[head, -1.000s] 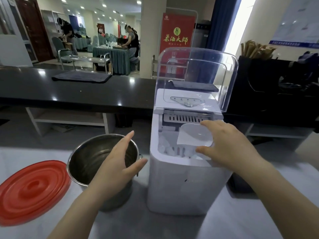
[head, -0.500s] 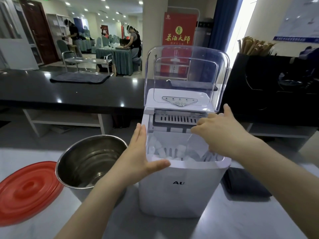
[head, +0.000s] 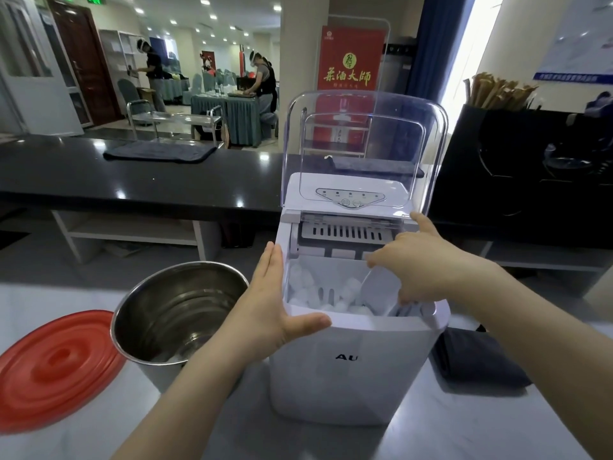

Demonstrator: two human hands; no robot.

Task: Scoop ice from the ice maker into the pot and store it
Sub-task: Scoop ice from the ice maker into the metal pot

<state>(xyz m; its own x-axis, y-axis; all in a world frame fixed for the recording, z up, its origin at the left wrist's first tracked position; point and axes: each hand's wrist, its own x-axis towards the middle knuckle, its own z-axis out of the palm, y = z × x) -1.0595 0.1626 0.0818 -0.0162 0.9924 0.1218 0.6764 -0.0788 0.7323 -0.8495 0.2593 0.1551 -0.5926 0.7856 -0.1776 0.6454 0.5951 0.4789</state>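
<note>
Two hands busy: our left hand lies flat against the left wall of the ice maker, our right hand grips the clear scoop down in the ice, and the pot sits just left of it all, so we're guessing the load swings leftward.

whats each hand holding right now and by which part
Right hand grips the scoop by its rear end, dipped in the ice. Left hand holds nothing; it lies flat against the ice maker.
</note>
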